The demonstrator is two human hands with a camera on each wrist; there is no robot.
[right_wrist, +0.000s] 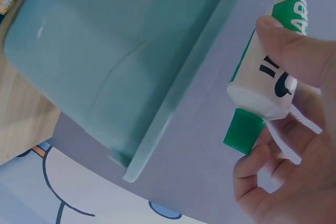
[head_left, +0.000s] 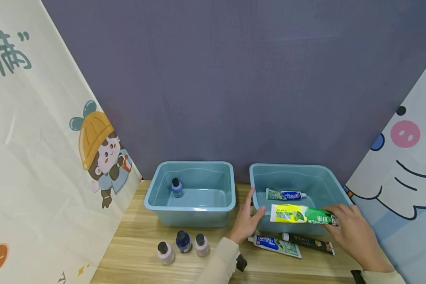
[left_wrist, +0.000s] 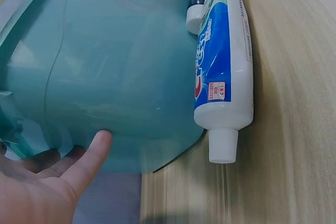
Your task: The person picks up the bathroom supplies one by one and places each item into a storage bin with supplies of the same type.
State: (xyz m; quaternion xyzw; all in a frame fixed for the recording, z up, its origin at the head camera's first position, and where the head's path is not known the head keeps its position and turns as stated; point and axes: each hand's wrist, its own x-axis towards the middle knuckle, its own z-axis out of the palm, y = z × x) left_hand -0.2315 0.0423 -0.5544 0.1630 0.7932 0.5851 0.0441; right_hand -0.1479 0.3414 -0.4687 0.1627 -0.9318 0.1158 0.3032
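My right hand (head_left: 355, 232) pinches a green and yellow toothpaste tube (head_left: 294, 214) near its capped end, holding it level over the front rim of the right blue bin (head_left: 287, 167). The green cap (right_wrist: 244, 130) points down by my fingers in the right wrist view. Against the bin's near left corner rests my left hand (head_left: 246, 221), its fingers fairly straight and its thumb touching the wall. Inside that bin lies a blue and green toothpaste tube (head_left: 285, 195). Before it on the table are another blue and green tube (left_wrist: 215, 61) and a black tube (head_left: 309, 242) with a white cap.
To the left stands a second blue bin (head_left: 195, 209) with a blue bottle (head_left: 177, 188) inside. In front of it are two pale pink bottles (head_left: 166, 253) and a dark blue bottle (head_left: 183, 241). A grey backdrop (head_left: 213, 86) rises behind the wooden table (head_left: 127, 252).
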